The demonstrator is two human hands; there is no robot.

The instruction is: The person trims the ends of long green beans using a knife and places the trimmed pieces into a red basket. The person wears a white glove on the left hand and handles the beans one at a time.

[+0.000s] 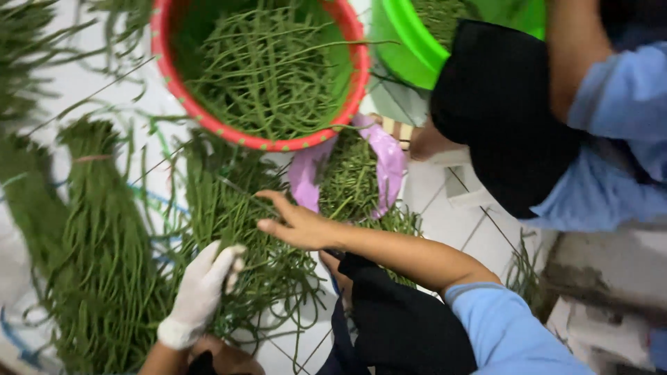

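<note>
We see a glossy red plastic tub; below it, matt fibrous green stalks, gripped by a white cloth-like glove.

Single head-worn camera, looking steeply down. Close range over the floor; no second view shares the scene

White-gloved left hand gripping long green stems, bare right hand spread over them, red basin above.

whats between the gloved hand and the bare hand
In the head view, only loose green stalks lie between the gloved left hand and the bare right hand.
</note>
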